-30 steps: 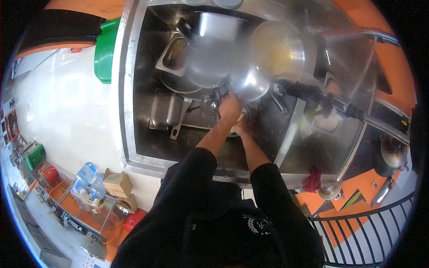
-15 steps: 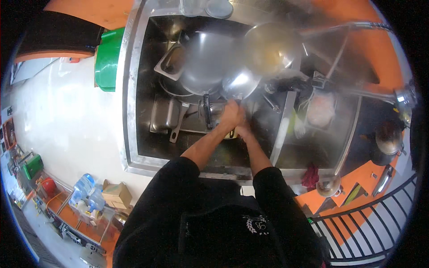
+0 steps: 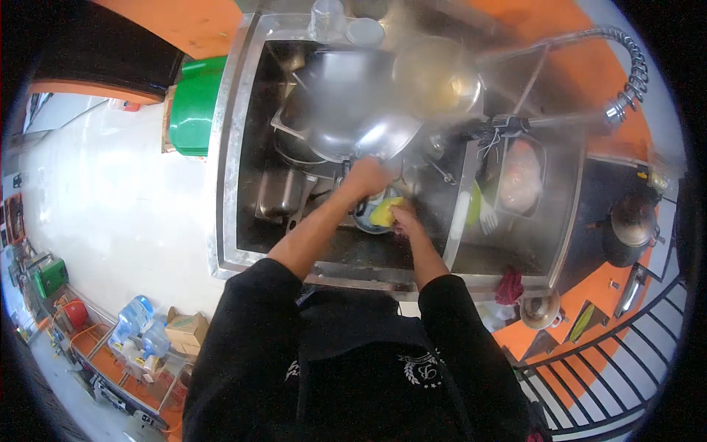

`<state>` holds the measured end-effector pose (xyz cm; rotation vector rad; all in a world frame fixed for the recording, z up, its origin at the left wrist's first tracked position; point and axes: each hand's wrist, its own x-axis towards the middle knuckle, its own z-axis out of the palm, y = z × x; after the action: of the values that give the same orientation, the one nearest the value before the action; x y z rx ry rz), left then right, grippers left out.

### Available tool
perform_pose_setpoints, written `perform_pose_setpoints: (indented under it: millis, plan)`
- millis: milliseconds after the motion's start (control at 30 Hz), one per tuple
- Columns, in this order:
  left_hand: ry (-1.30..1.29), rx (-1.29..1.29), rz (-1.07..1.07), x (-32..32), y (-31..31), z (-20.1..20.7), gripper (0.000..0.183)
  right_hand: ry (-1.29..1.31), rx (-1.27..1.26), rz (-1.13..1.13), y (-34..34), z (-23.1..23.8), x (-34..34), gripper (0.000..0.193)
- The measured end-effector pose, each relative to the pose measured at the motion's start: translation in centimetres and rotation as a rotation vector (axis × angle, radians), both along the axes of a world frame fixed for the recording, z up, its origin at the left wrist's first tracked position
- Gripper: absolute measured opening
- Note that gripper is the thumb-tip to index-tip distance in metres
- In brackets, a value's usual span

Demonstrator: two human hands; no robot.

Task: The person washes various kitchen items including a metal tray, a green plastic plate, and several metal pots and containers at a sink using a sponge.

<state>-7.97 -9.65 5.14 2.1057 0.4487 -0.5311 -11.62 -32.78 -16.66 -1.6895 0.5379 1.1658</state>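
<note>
My left hand (image 3: 368, 177) is closed just below the rim of a shiny metal pan (image 3: 389, 135), seemingly round its handle, which the fingers hide. The pan is tilted up against other cookware in the sink (image 3: 346, 254). A yellow sponge (image 3: 384, 212) is squeezed in my right hand (image 3: 403, 219), a little lower and to the right. Partly under the sponge shows a round bluish dish (image 3: 366, 222). Left of my left forearm are a rectangular steel container (image 3: 279, 193) and a flat metal utensil (image 3: 301, 204).
Blurred large pans (image 3: 346, 92) and a yellowish bowl (image 3: 438, 81) fill the sink's far side. Beyond a divider (image 3: 459, 214), the right basin holds a tray with a wrapped pinkish item (image 3: 521, 173) and a white fork-like utensil (image 3: 487, 215). A coiled sprayer hose (image 3: 635, 66) arches at right.
My hands were together at the pan's handle and are now apart. The right has moved slightly down and right, showing the sponge. My left hand and the pan have shifted slightly left.
</note>
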Motion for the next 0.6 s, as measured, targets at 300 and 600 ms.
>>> perform_pose_setpoints:
  millis: [300, 600]
  plan:
    - [0.224, 0.039, -0.344, -1.9, 5.0, 2.0, 0.039, 0.005, 0.049, -0.075, 0.0, -0.7, -0.5, 0.034]
    - [0.309, -0.366, -0.125, -6.5, 7.6, 3.4, 0.033, -0.348, -0.475, 0.684, 2.8, 0.2, -0.3, 0.052]
